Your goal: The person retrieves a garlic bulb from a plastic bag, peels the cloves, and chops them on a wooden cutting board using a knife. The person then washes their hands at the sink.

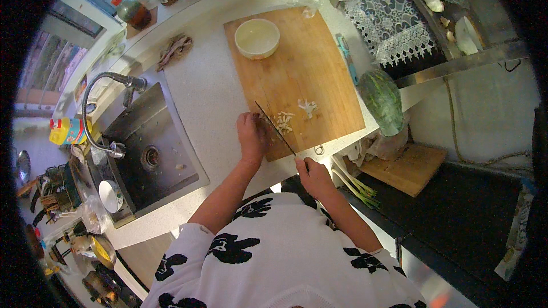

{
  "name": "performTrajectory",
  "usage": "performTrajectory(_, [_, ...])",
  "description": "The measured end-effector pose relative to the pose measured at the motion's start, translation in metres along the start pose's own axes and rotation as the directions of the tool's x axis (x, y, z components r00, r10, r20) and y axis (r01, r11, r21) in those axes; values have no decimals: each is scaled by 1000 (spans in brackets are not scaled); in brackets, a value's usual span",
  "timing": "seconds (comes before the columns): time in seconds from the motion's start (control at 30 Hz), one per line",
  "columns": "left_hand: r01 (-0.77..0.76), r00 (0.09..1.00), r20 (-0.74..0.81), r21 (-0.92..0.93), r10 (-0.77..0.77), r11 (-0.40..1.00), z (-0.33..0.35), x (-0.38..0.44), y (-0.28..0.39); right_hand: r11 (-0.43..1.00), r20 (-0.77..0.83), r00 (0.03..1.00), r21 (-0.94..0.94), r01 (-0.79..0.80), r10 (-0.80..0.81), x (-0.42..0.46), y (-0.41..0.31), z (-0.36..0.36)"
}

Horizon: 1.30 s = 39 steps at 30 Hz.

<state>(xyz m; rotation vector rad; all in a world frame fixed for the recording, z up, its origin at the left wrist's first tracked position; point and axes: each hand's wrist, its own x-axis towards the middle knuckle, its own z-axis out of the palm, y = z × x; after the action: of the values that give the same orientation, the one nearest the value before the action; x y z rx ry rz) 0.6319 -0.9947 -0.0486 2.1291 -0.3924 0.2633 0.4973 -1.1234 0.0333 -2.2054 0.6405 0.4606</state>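
My right hand (314, 175) grips the handle of a kitchen knife (276, 129) at the near edge of a wooden cutting board (299, 66). The blade appears nearly edge-on and slants away to the left across the board. My left hand (251, 137) rests at the board's left edge, right beside the blade, with its fingers curled under. What lies beneath those fingers is hidden. Just right of the blade is a small scatter of pale chopped pieces (284, 122). A second little heap of pale strips (308, 108) lies farther right. Toward the board's far end stands a pale bowl (257, 39).
Left of the counter is a steel sink (180, 141) with an arched faucet (92, 94) and a white bowl (110, 196) on its rim. A green melon or gourd (382, 102) sits right of the board. Green onions (355, 186) protrude below the counter edge. A crumpled rag (174, 51) lies behind.
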Motion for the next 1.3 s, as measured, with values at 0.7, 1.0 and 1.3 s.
performTrajectory(0.7, [-75,968,244,48,61,996,-5,-23,3,996,-76,995,72,-55,60,5,17,-8])
performTrajectory(1.0, [-5,987,161,138,-17,990,6,-6,6,997,-125,990,54,-60,66,4,15,-10])
performTrajectory(1.3, [65,990,128,-64,-57,996,-1,-14,15,991,-32,997,117,-60,65,-1,-2,-16])
